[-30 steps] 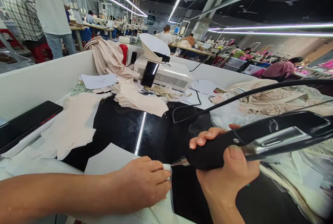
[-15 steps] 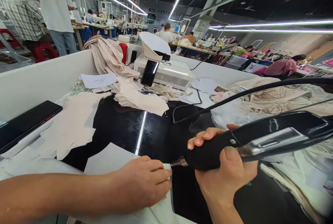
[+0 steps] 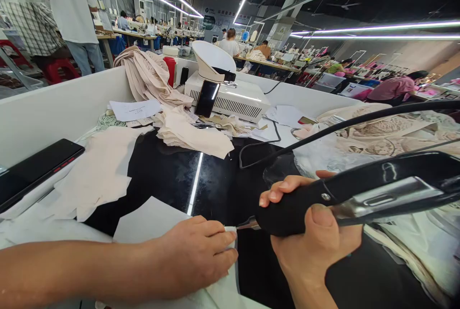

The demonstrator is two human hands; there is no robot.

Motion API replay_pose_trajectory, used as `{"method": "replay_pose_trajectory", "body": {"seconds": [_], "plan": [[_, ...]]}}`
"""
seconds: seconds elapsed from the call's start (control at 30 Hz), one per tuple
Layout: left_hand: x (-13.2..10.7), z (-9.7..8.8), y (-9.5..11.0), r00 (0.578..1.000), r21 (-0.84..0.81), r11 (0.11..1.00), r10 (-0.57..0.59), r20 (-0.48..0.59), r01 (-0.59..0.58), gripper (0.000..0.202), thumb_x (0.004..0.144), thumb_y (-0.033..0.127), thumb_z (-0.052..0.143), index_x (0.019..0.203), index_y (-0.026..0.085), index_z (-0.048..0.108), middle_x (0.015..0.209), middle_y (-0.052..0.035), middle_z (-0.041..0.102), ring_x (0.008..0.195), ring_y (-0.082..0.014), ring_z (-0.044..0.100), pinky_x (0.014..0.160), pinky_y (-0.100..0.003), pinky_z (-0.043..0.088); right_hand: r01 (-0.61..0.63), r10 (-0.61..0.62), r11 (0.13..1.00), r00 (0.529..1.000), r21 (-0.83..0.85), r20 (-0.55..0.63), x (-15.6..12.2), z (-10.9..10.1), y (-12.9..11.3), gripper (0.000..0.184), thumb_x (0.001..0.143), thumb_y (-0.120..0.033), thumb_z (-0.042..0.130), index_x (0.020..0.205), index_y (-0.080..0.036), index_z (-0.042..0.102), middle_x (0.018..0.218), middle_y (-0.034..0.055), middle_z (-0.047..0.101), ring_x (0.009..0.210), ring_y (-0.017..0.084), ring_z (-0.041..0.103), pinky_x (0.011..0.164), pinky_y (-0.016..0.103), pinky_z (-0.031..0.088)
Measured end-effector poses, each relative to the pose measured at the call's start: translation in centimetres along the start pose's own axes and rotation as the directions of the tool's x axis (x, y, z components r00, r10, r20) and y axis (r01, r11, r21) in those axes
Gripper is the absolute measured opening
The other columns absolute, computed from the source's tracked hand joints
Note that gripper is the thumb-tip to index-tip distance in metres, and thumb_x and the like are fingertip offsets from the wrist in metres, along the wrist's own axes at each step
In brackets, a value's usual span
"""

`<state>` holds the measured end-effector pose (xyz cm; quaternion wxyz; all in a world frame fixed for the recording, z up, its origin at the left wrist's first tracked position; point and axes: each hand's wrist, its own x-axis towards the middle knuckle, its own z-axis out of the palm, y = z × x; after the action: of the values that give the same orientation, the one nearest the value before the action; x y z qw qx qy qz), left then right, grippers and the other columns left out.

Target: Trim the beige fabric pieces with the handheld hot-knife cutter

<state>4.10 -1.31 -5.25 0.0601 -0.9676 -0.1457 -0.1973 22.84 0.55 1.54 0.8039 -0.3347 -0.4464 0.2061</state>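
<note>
My left fingers [image 3: 225, 241] pinch thin white fabric [image 3: 223, 293] on the glossy black desk [image 3: 168, 179]; my right fingers [image 3: 287, 184] grip a black, silver-levered handheld tool [image 3: 283, 217], metal tip [image 3: 250, 224] at the fabric's edge. A slip might jab my left fingers.

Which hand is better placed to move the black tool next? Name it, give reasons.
Likely the right hand: it grips the black tool, metal tip beside the white cloth on which the left hand rests.
</note>
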Motion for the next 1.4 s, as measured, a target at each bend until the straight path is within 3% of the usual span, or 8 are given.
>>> {"method": "replay_pose_trajectory", "body": {"seconds": [0.33, 0.47, 0.93, 1.2, 1.4], "plan": [[-0.5, 0.3, -0.1, 1.0, 0.013, 1.0, 0.009, 0.0, -0.009, 0.012, 0.114, 0.016, 0.069, 0.124, 0.016, 0.077, 0.139, -0.0126, 0.08, 0.115, -0.0211, 0.076, 0.081, -0.03, 0.056, -0.012, 0.012, 1.0, 1.0, -0.016, -0.027, 0.0, -0.1, 0.0, 0.042, 0.078, -0.043, 0.095, 0.111, -0.029, 0.074, 0.075, -0.0065, 0.071, 0.052, 0.019, 0.064, 0.043, 0.031, 0.054], [-0.4, 0.1, -0.2, 0.999, 0.025, 1.0, 0.003, 0.037, -0.004, 0.015, 0.117, 0.015, 0.063, 0.123, 0.016, 0.077, 0.137, -0.0113, 0.082, 0.111, -0.0204, 0.076, 0.077, -0.03, 0.056, -0.031, 0.031, 1.0, 0.998, 0.001, -0.056, 0.1, 0.0, -0.2, 0.039, 0.076, -0.041, 0.094, 0.108, -0.031, 0.075, 0.072, -0.0077, 0.069, 0.052, 0.019, 0.062, 0.043, 0.03, 0.053], [0.1, -0.4, 0.0, 1.0, 0.014, 1.0, 0.004, 0.013, -0.004, 0.02, 0.12, 0.017, 0.059, 0.125, 0.013, 0.078, 0.13, -0.0102, 0.083, 0.108, -0.0195, 0.077, 0.074, -0.031, 0.055, -0.019, 0.019, 1.0, 0.999, 0.0, -0.026, -0.1, 0.4, -0.2, 0.042, 0.077, -0.044, 0.097, 0.11, -0.03, 0.076, 0.073, -0.007, 0.072, 0.052, 0.018, 0.064, 0.042, 0.03, 0.055], [0.2, -0.7, 0.0, 0.999, 0.016, 1.0, 0.012, 0.037, -0.013, 0.02, 0.12, 0.016, 0.059, 0.127, 0.014, 0.078, 0.135, -0.0108, 0.083, 0.11, -0.0195, 0.077, 0.074, -0.03, 0.054, -0.002, 0.002, 1.0, 1.0, -0.006, 0.023, -0.4, 0.0, 0.0, 0.041, 0.084, -0.041, 0.097, 0.114, -0.028, 0.073, 0.078, -0.005, 0.073, 0.054, 0.018, 0.065, 0.045, 0.029, 0.056], [0.0, 0.2, 0.2, 1.0, 0.027, 1.0, -0.003, 0.013, 0.002, 0.019, 0.121, 0.017, 0.059, 0.124, 0.015, 0.077, 0.13, -0.0106, 0.083, 0.108, -0.0199, 0.077, 0.077, -0.03, 0.056, 0.011, -0.011, 1.0, 1.0, -0.023, 0.016, -0.4, 0.1, 0.1, 0.039, 0.087, -0.041, 0.095, 0.115, -0.028, 0.071, 0.078, -0.0057, 0.072, 0.054, 0.016, 0.066, 0.046, 0.027, 0.056]]}}
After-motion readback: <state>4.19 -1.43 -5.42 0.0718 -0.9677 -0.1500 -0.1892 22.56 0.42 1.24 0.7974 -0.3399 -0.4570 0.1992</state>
